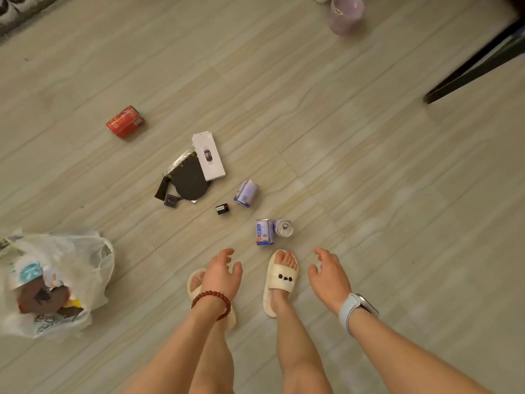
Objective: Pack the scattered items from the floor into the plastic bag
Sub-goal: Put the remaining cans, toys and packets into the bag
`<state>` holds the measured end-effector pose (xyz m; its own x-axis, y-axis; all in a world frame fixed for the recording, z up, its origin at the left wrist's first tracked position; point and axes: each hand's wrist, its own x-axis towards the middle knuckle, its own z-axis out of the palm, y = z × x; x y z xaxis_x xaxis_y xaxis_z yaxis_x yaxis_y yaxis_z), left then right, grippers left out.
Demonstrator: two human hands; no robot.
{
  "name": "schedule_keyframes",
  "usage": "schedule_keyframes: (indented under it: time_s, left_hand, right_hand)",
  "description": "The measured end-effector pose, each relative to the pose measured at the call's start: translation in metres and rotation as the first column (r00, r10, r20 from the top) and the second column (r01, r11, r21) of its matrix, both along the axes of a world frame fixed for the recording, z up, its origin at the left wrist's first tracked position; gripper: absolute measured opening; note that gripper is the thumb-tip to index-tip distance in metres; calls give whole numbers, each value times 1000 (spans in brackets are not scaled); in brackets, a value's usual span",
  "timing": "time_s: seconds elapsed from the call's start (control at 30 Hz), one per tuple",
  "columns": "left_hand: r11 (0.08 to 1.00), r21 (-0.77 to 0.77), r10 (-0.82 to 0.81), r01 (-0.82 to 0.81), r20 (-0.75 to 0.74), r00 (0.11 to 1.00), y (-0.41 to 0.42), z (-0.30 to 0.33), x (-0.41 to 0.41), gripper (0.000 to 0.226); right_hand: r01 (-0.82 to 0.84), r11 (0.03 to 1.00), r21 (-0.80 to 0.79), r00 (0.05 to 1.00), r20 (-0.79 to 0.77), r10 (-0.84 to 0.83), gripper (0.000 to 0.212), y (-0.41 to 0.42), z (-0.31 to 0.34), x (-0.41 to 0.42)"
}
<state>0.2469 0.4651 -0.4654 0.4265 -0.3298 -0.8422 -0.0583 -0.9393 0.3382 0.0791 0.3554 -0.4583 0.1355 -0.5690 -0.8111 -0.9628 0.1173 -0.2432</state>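
Observation:
A white plastic bag (93, 260) stands open on the floor at the left, with several items inside. Scattered ahead lie a red can (125, 122), a white box (208, 156) on a black round pouch (189, 182), a small black block (222, 209) and three blue-and-white cans (246, 193), (264, 232), (284, 228). My left hand (223, 275), with a red bead bracelet, hangs open above my left foot. My right hand (329, 275), with a pale blue watch, is open too, right of my right foot. Neither hand holds anything.
My two feet in cream slippers (279, 280) stand just behind the nearest cans. A black furniture leg (471, 66) slants in at the top right. A lilac cup (345, 14) sits at the top edge. A dark patterned rug edge (17, 9) is at the top left.

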Motion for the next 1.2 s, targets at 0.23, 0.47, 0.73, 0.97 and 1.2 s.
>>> schedule_keyframes:
  time_s: [0.23,0.47,0.73,0.97,1.2]
  left_hand:
    - [959,27,-282,283,-38,959,-67,-166,-3,45]
    - [943,134,-291,304,-104,951,-88,-327,-24,69]
    - [970,65,-230,233,-49,972,-86,-370,-49,83]
    - [948,32,-316,316,-13,949,-53,-277,-29,78]
    - [999,11,-53,52,120,991,-13,-131,53,79]
  right_hand:
    - [-310,951,8,951,27,309,52,-38,-158,9]
    - [-482,876,5,876,24,482,89,-32,-311,6]
    - [-452,879,-149,886,36,462,60,-32,-351,-3]
    - [-358,931,-65,934,-13,358,63,-36,-265,-4]
    - [-323,946,-18,945,57,323,63,-22,-130,58]
